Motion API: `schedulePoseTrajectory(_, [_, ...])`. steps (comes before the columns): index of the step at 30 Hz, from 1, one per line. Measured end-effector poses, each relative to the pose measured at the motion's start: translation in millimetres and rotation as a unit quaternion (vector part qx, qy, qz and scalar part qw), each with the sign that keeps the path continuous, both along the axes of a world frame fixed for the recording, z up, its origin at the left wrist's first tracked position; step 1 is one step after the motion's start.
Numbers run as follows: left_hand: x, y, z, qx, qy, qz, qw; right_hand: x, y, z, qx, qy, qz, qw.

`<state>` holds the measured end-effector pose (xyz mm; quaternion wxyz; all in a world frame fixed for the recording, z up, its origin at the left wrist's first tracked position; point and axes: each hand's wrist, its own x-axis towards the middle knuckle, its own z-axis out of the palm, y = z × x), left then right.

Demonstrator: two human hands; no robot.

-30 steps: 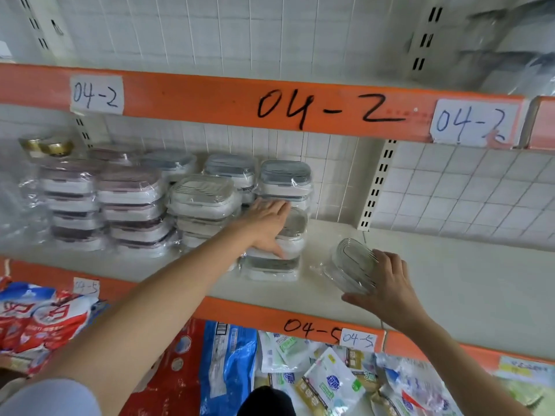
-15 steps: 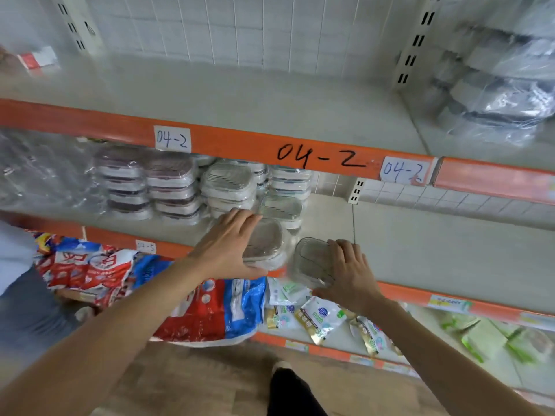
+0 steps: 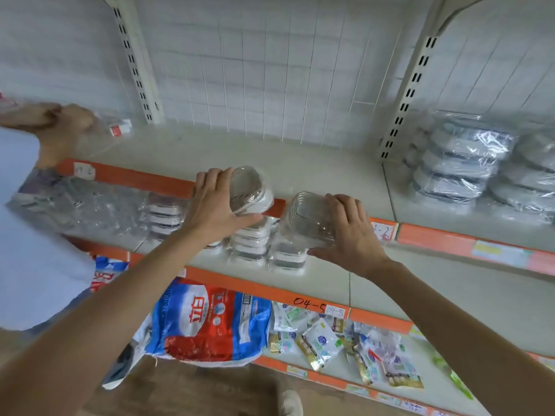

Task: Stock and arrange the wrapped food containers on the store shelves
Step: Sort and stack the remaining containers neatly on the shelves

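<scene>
My left hand [image 3: 214,207] grips a wrapped clear-lidded food container [image 3: 250,190], tilted, in front of the orange edge of the upper shelf [image 3: 270,157]. My right hand [image 3: 350,232] holds a second wrapped container [image 3: 306,219] just right of it, at the same height. Below and behind both, stacks of wrapped containers [image 3: 255,241] stand on the middle shelf [image 3: 420,283]. More wrapped stacks [image 3: 459,163] sit on the upper shelf at the right.
Another person's hand [image 3: 57,127] and light-blue sleeve [image 3: 30,235] reach over the upper shelf at the left, near a small red-and-white box [image 3: 120,129]. A blue-and-red bag [image 3: 210,319] and small packets [image 3: 330,340] lie on the lower shelf. White slotted uprights [image 3: 405,94] flank the bay.
Both hands lifted their containers from the middle shelf up to the upper shelf's edge. The view tilted upward. Another person's hand came in at the left.
</scene>
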<state>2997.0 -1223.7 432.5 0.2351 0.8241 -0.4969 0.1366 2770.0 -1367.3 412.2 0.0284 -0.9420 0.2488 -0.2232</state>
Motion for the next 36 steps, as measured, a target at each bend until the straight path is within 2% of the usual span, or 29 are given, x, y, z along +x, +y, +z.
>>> schedulePoseTrajectory(3, [1.8, -11.7, -1.9, 0.027, 0.01, 0.02, 0.999, 4.2, -28.4, 16.3, 0.046, -0.043, -0.056, 0.996])
schedulePoseTrajectory(5, [2.5, -22.0, -5.3, 0.049, 0.017, 0.015, 0.999, 6.8, -50.2, 20.4, 0.084, -0.04, -0.104, 0.99])
schedulePoseTrajectory(10, [7.0, -63.9, -6.5, 0.087, 0.025, 0.005, 0.996, 19.3, -106.0, 19.1, 0.165, 0.121, -0.187, 0.961])
schedulePoseTrajectory(14, [14.5, -105.3, -5.7, 0.145, -0.017, 0.015, 0.989, 36.7, -146.6, 12.6, 0.155, 0.158, -0.162, 0.962])
schedulePoseTrajectory(17, [20.0, -139.4, -5.3, 0.192, -0.019, 0.012, 0.981, 52.9, -178.6, 12.1, 0.202, 0.191, -0.136, 0.951])
schedulePoseTrajectory(23, [43.3, -207.9, -3.7, 0.22, 0.0, -0.032, 0.975, 79.2, -241.9, 18.2, 0.295, 0.217, -0.124, 0.922])
schedulePoseTrajectory(28, [65.7, -247.8, 0.8, 0.263, 0.084, -0.061, 0.959, 91.3, -268.3, 17.6, 0.259, 0.23, -0.123, 0.93])
schedulePoseTrajectory(32, [78.8, -269.3, 10.6, 0.319, 0.067, -0.136, 0.935, 92.1, -272.0, 19.9, 0.245, 0.22, -0.114, 0.937])
schedulePoseTrajectory(36, [76.9, -279.2, 15.0, 0.313, 0.053, -0.175, 0.932, 89.9, -267.7, 18.0, 0.242, 0.187, -0.12, 0.945])
